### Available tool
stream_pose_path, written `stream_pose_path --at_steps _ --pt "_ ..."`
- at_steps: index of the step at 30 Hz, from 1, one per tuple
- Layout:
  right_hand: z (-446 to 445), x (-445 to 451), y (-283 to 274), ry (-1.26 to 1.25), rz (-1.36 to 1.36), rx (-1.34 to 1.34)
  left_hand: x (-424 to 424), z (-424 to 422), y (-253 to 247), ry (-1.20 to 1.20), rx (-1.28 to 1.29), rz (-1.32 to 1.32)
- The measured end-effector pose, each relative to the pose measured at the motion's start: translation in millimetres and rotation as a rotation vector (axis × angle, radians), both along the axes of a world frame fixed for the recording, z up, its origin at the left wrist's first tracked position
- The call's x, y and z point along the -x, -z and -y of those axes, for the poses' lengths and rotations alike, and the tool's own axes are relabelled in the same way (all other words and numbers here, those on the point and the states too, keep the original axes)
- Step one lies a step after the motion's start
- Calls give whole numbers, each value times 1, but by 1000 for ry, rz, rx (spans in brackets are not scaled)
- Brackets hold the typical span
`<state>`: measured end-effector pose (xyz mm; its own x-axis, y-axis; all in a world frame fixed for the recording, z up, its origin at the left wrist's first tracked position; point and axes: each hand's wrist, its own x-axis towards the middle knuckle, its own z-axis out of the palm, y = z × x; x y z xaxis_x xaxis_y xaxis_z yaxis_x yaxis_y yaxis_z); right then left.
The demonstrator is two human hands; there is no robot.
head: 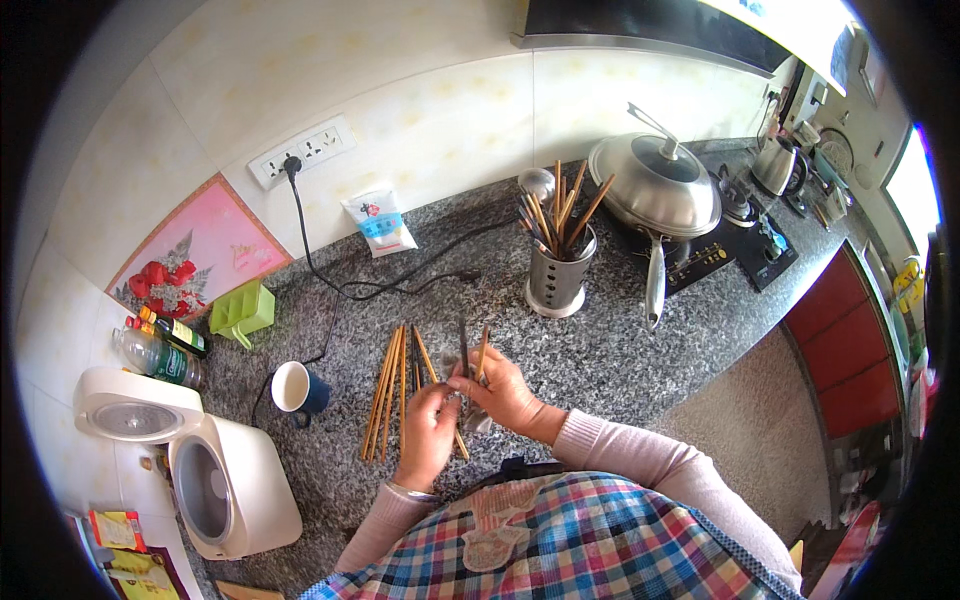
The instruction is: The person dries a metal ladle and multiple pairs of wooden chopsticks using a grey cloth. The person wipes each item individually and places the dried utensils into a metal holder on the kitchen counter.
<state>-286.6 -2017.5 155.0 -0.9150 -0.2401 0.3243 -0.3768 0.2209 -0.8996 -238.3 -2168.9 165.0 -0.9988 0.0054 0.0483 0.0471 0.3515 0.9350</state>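
My right hand [504, 386] holds chopsticks upright, a dark one [463, 346] and a light wooden one [482, 352], with a greyish cloth [478, 418] bunched beneath its fingers. Against its fingertips rest those of my left hand [433, 427]; whether it grips a chopstick is hard to tell. Several wooden chopsticks [380, 397] lie side by side on the granite counter [585, 375], left of and partly behind my left hand, with dark ones among them. Beyond my hands stands a perforated steel holder [556, 281] full of chopsticks, with a ladle [537, 182] leaning at its back.
A blue mug [301, 390] and an open white rice cooker [240, 487] stand at left, near bottles [169, 352] and a green plastic caddy [244, 309]. A black power cord [390, 287] crosses the counter. A lidded wok [660, 187] sits on the cooktop at right.
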Motion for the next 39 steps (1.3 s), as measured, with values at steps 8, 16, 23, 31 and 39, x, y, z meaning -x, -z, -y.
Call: stream_pose_path --at_steps 8,16,23,31,39 --pt "-33 17 7 -152 -635 -531 -14 21 -30 324 -974 828" --pt "-30 25 17 -184 -753 -576 -27 1 -19 233 -1266 1000" --pt "-33 47 42 -147 -655 -644 -34 7 -25 244 -1189 982" --pt "-58 72 63 335 4 -336 -46 20 -39 227 -890 829" --pt "-24 15 8 -184 1004 849 -28 6 -8 37 -901 716"
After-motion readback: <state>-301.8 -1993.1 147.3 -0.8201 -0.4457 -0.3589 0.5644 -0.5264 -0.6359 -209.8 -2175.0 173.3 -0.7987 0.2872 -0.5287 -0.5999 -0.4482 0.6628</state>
